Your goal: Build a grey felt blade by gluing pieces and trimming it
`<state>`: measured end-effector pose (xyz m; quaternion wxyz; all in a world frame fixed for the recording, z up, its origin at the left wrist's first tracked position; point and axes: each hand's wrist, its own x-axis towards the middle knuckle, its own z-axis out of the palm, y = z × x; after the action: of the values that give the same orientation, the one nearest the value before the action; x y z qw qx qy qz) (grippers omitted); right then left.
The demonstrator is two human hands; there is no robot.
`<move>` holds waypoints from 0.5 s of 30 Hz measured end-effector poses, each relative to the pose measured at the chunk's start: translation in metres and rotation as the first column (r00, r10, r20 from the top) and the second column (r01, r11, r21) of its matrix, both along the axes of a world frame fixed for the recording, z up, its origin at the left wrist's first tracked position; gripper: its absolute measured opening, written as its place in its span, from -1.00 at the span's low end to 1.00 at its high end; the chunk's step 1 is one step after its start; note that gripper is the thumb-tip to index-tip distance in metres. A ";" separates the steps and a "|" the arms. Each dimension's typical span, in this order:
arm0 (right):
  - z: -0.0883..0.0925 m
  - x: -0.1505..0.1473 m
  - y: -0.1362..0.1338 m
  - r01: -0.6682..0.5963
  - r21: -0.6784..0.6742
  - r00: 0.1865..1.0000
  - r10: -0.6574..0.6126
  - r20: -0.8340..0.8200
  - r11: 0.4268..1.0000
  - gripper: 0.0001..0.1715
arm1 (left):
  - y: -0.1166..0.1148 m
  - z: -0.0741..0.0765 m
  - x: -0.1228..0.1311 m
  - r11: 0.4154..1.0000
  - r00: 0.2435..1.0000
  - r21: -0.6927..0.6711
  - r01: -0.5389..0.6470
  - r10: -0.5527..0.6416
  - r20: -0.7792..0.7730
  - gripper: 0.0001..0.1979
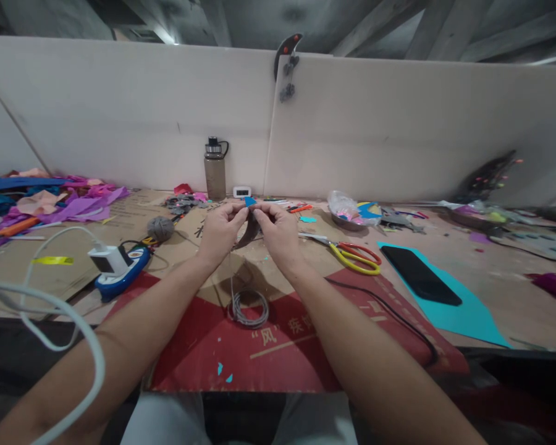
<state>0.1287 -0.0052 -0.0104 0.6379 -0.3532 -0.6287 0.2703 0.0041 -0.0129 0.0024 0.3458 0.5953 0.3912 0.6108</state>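
My left hand (221, 230) and my right hand (278, 232) meet above the middle of the table, fingers pinched together on a small dark grey felt piece (249, 232). A tiny blue scrap (249, 201) shows just above the fingertips. A thin grey wire runs down from the hands to a small coil (249, 307) lying on the red printed cardboard (278, 346). Both forearms reach in from the bottom edge.
Yellow-and-red scissors (354, 253) and a black phone (419, 274) on a cyan sheet (467, 312) lie to the right. A bottle (215, 168) stands at the white back wall. Left: grey yarn ball (160, 228), white charger (107, 258), white cable (50, 321), purple scraps (74, 207).
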 end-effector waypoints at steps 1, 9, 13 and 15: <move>0.000 0.000 0.000 -0.005 -0.001 1.000 0.005 0.006 1.000 -0.81 | 0.001 0.000 0.000 1.000 1.000 0.004 0.000 0.000 -0.014 -0.82; -0.003 -0.007 -0.002 -0.160 -0.102 0.987 0.160 -0.005 0.982 -0.80 | 0.016 -0.009 -0.006 1.000 0.993 -0.011 0.011 -0.010 0.122 -0.83; -0.005 -0.010 -0.006 -0.307 -0.241 0.951 0.293 -0.095 0.920 -0.75 | 0.026 -0.007 -0.013 0.999 0.972 -0.017 -0.046 0.048 0.232 -0.88; -0.003 -0.011 -0.012 -0.400 -0.301 0.916 0.385 -0.108 0.866 -0.79 | 0.031 -0.004 -0.019 0.999 0.942 -0.028 -0.039 0.046 0.333 -0.90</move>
<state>0.1175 -0.0168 -0.0138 0.5184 -0.3096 -0.6213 0.4994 -0.0147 0.0183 -0.0019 0.4000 0.4712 0.3463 0.7058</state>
